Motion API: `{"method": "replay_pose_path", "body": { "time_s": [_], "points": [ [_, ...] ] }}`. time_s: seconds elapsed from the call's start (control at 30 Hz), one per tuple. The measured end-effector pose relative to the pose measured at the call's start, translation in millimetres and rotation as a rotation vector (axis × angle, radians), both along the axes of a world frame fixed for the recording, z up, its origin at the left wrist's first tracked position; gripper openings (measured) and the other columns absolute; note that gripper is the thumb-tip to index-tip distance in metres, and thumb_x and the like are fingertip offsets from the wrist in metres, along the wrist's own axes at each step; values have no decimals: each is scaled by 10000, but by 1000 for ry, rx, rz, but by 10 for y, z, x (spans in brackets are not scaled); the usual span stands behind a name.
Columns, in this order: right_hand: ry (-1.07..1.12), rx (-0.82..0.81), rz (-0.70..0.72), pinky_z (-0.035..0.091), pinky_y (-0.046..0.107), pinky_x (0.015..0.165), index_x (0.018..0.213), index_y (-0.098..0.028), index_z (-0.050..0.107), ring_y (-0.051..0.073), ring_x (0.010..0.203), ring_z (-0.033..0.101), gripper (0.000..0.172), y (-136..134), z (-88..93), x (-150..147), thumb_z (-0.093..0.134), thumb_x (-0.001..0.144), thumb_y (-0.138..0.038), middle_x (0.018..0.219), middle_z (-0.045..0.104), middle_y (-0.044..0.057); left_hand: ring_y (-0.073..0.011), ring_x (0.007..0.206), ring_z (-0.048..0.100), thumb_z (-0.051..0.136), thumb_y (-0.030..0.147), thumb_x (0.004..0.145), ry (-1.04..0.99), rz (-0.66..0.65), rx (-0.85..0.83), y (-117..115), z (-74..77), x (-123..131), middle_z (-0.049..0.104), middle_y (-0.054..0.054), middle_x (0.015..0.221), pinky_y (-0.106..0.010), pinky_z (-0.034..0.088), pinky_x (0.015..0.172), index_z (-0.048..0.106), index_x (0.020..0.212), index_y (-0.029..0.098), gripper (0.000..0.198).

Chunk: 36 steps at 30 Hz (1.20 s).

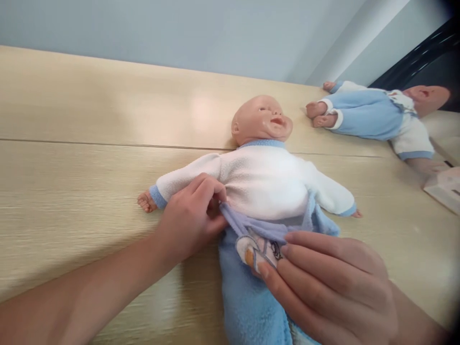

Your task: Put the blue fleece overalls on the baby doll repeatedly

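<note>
A baby doll lies on its back on the table, its arms spread to both sides. It wears a white fleece top with blue collar and cuffs. Blue fleece overalls cover its lower body, the front bib folded down and showing a sewn-on patch. At the doll's waist, on the left of the view, my left hand pinches the overalls' edge, close to where the top puckers. My right hand grips the bib near its patch, fingers over it and thumb below.
Another doll in a white top and light blue trousers lies at the back right. A pale object is partly visible at the right edge. The wooden table has a seam across it and meets a grey wall behind.
</note>
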State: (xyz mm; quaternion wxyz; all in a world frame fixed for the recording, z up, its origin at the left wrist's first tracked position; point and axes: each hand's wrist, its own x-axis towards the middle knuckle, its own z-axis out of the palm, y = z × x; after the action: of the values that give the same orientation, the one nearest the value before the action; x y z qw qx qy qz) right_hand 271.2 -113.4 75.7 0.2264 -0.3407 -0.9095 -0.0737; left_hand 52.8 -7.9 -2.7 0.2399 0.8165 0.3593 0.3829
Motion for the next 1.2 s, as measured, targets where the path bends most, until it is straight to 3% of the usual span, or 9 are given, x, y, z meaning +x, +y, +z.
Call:
{"method": "replay_pose_path", "body": {
  "time_s": [0.1,0.3,0.43,0.53,0.67,0.8,0.9,1.07,1.2],
  "points": [
    [-61,77,102,662,324,939,918,-231,761,156,909,748,207,85,58,53,728,888,-30,874,785,-44,-112,676,594,697,133,812,73,57,-124,-23,-12,-7,631,52,809,-244,452,605,573,928,219,191],
    [141,-72,92,660,333,829,1049,-210,708,208,945,762,106,198,28,167,620,999,-179,802,742,26,-111,745,683,667,101,851,-45,31,-208,-92,-2,-36,750,51,892,-229,535,691,690,1005,237,206],
    [256,-227,-5,582,481,1000,1346,-188,613,306,1232,666,529,356,-34,173,337,1080,-552,1188,730,154,-126,831,722,637,38,842,-105,-38,-163,-99,3,-49,790,33,950,-241,564,793,725,970,224,242],
    [146,-358,-16,463,563,1118,1435,-191,575,344,1342,576,657,412,-19,112,257,1066,-631,1380,658,161,-140,826,726,637,50,832,-74,-97,-158,-96,13,-78,791,27,932,-261,566,800,725,951,222,227],
    [14,-446,-138,529,457,892,1097,-182,737,286,1018,677,597,394,148,-28,258,1092,-537,1070,738,130,-151,746,715,659,129,841,50,84,-215,-178,26,-150,785,34,891,-270,548,697,708,978,242,184],
    [-182,-497,-397,453,351,629,846,-213,714,229,722,657,425,560,311,-222,391,1074,-368,826,726,72,-178,727,727,676,182,841,200,214,-164,-328,14,-199,790,20,875,-287,529,651,690,1004,245,175],
    [-255,-479,-268,428,336,571,755,-238,687,212,616,632,229,831,203,-324,658,941,-368,736,721,52,-211,767,750,679,140,809,262,223,-79,-401,5,-203,797,-2,876,-304,532,666,697,1010,237,224],
    [-48,-347,-48,432,324,569,511,-257,519,151,432,471,439,1078,-106,-302,718,894,-335,434,493,-7,-225,777,756,690,142,809,301,253,-74,-404,20,-223,799,-7,864,-309,535,678,714,1030,249,246],
    [-184,-432,-9,375,321,528,544,-252,600,124,399,406,320,935,97,-259,733,832,-211,497,585,-15,-237,790,754,685,186,843,301,334,-150,-350,46,-255,800,-16,879,-325,530,692,719,1049,251,219]
  ]
}}
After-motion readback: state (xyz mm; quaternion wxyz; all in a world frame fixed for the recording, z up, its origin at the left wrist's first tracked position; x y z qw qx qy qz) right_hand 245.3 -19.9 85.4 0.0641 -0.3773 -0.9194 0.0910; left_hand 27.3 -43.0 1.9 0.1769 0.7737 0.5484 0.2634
